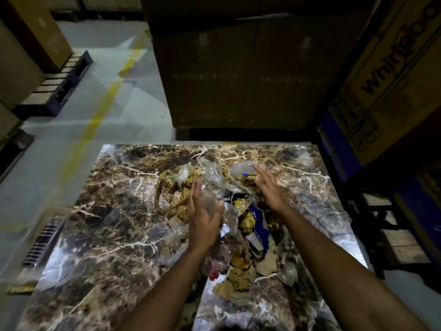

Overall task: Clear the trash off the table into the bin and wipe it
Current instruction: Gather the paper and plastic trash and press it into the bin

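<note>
A heap of trash [241, 225] lies along the middle of the brown marble table [114, 235]: clear plastic film, crumpled brown paper, torn cardboard, a blue and white wrapper [259, 223] and a red scrap [214, 273]. My left hand [202, 220] is stretched out with straight fingers against the left side of the heap, touching clear plastic. My right hand [268, 185] reaches to the far right of the heap, fingers straight, resting on plastic and paper. Neither hand grips anything. No bin is clearly visible.
Tall cardboard boxes [238, 75] stand right behind the table, and a printed carton [386, 75] rises at the right. A dark slatted object [44, 240] sits off the table's left edge. The grey floor with a yellow line [100, 111] lies at the left.
</note>
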Tool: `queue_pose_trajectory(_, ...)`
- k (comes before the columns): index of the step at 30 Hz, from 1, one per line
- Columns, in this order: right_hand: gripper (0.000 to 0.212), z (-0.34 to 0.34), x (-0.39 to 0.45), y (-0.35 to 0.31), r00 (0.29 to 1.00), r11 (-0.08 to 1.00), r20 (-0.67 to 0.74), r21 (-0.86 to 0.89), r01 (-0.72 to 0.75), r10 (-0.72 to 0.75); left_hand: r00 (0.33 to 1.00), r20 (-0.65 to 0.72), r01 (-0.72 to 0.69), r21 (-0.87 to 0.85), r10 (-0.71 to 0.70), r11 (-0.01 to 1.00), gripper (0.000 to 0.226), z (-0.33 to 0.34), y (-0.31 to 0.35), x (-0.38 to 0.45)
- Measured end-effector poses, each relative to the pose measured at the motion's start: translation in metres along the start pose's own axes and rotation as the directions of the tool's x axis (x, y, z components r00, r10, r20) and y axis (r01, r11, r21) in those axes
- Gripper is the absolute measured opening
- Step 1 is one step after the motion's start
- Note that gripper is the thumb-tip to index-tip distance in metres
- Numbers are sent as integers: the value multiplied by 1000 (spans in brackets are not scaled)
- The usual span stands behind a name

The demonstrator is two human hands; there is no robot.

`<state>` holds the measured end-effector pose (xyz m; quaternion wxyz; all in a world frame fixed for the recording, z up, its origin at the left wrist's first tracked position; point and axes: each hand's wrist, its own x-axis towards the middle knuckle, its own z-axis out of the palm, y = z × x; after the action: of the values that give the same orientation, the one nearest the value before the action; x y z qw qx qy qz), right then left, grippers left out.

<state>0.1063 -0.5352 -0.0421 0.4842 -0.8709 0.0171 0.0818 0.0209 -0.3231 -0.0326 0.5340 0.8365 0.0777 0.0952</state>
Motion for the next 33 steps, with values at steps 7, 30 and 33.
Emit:
queue_pose_trajectory(7,45,38,-3,-18,999,983,19,180,24,-28,988,128,95,-63,-86,993,71,28,-3,25)
queue_pose_trajectory(30,19,58,-49,-87,976,861,-194,477,177,-94,973,-80,130,-579,-215,805,54,40,47,35)
queue_pose_trajectory(33,37,54,-52,-94,971,830,-206,517,210,-117,958,-80,180,-582,-276,793,49,37,47,34)
